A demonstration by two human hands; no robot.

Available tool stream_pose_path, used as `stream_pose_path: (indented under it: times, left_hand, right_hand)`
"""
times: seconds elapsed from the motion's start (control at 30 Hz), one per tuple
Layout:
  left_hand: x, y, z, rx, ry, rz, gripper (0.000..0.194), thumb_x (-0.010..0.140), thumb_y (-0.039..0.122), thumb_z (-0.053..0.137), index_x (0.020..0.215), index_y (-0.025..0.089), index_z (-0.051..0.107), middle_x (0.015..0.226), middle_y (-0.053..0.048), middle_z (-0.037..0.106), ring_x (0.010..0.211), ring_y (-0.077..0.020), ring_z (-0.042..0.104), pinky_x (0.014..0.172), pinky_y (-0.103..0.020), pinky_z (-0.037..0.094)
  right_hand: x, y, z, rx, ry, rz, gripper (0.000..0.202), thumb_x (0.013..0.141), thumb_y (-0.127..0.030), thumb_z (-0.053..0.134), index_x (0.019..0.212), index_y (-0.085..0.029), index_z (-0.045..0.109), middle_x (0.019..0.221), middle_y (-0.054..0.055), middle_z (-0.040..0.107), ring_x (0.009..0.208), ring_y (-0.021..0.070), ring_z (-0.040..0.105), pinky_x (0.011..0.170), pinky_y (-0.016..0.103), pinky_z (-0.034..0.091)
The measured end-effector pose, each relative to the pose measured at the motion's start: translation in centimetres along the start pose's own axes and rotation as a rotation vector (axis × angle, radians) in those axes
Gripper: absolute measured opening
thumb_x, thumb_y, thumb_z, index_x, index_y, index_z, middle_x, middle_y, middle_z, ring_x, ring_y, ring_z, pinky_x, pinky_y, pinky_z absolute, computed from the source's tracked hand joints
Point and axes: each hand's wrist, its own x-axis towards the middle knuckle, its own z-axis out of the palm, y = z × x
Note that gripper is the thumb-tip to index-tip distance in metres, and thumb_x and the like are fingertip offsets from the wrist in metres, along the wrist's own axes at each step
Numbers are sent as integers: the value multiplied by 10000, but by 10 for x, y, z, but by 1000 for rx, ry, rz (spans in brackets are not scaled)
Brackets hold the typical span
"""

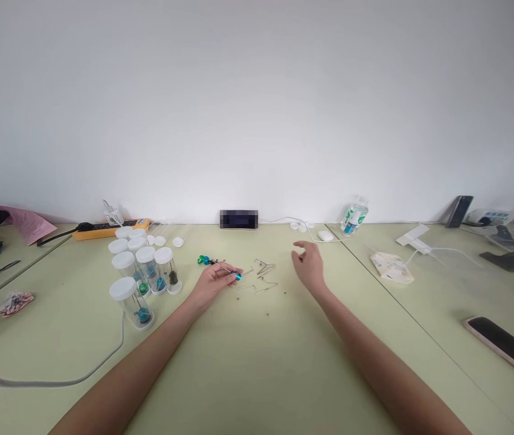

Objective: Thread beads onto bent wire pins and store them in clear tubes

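Note:
My left hand (214,284) has its fingers closed on a thin metal rod with a shiny blue piece (237,276) at its near end. Green and blue shiny pieces (203,260) lie just beyond that hand. Between my hands, several bent metal wires (264,267) rest on the table, with a few tiny dark bits (267,314) around them. My right hand (308,266) is raised to the right of the wires, its fingers curved and apart; no held object shows, though part of the palm side is hidden.
Several clear tubes with white caps (123,289) stand at the left. Behind them lies an orange power strip (110,229). A dark-screened device (239,219) leans at the wall. Rightward are a clear bottle (355,214), a paper packet (391,267) and a phone-like object (508,347).

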Motion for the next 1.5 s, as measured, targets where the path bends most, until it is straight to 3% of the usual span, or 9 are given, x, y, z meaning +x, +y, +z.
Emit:
stream_pose_path:
  times: [0.1, 0.27, 0.5, 0.7, 0.83, 1.03, 1.13, 1.37, 1.5]
  left_hand:
    - [2, -3, -2, -73, 14, -25, 192, 702, 264, 709, 835, 138, 651, 968, -79, 664, 701, -107, 575, 715, -271, 448]
    - [2, -5, -7, -133, 33, -55, 173, 692, 238, 723, 831, 153, 668, 886, -35, 642, 754, -116, 598, 779, -284, 454]
    - [0, -3, -6, -145, 4, -84, 189, 667, 218, 743, 819, 134, 667, 905, -55, 649, 782, -160, 642, 789, -319, 470]
    - [-1, 0, -5, -146, -35, -71, 196, 643, 183, 758, 798, 129, 651, 914, -58, 664, 757, -178, 664, 754, -319, 481]
    - [-3, 0, -6, -149, -71, -72, 173, 652, 174, 750, 777, 126, 640, 928, -70, 678, 754, -184, 670, 742, -321, 484]
    - [-8, 2, -2, -179, -87, -73, 146, 660, 163, 740, 767, 118, 652, 901, -73, 683, 776, -183, 663, 782, -348, 495]
    - [-9, 4, 0, -174, -81, -67, 134, 661, 163, 738, 755, 116, 655, 890, -76, 683, 806, -181, 652, 804, -359, 495]
    - [-14, 7, 7, 26, -108, -50, 160, 668, 209, 735, 775, 118, 658, 863, -86, 694, 781, -190, 658, 763, -342, 505]
    - [-17, 6, 13, 114, -140, -102, 219, 640, 215, 755, 810, 121, 655, 889, -101, 701, 814, -200, 658, 751, -320, 507]
  right_hand:
    - [11, 35, -11, -68, 47, 151, 297, 764, -250, 495, 1045, -163, 532, 1118, 131, 485, 694, 172, 551, 802, 433, 381]
    - [12, 70, -9, -60, 2, 212, 275, 717, -287, 558, 960, -156, 562, 937, 87, 571, 726, 179, 573, 751, 336, 409]
    - [13, 69, -8, 29, -11, 206, 111, 699, -276, 554, 704, -169, 580, 755, 59, 588, 700, 196, 555, 680, 325, 409]
    - [-11, 40, -17, 181, 24, 131, 198, 782, -382, 503, 771, -184, 511, 966, 108, 614, 796, 209, 560, 712, 351, 416]
    - [-44, 2, -12, 345, -209, 29, 259, 786, -447, 556, 777, -190, 527, 827, 57, 655, 610, 144, 568, 609, 292, 450]
    - [-88, -32, -15, 809, -1008, 106, 247, 730, -367, 683, 771, -154, 565, 780, 32, 638, 539, 79, 516, 542, 230, 432]
    - [-93, -33, -15, 838, -1204, 99, 245, 739, -363, 677, 772, -142, 576, 699, 16, 621, 550, 91, 547, 542, 231, 442]
    - [-83, -29, 4, 811, -1013, 78, 261, 721, -385, 684, 754, -148, 582, 588, -24, 566, 486, 82, 511, 466, 213, 432]
    - [-82, -27, 7, 884, -941, 131, 254, 679, -361, 722, 756, -144, 614, 676, -5, 590, 529, 83, 519, 495, 224, 458]
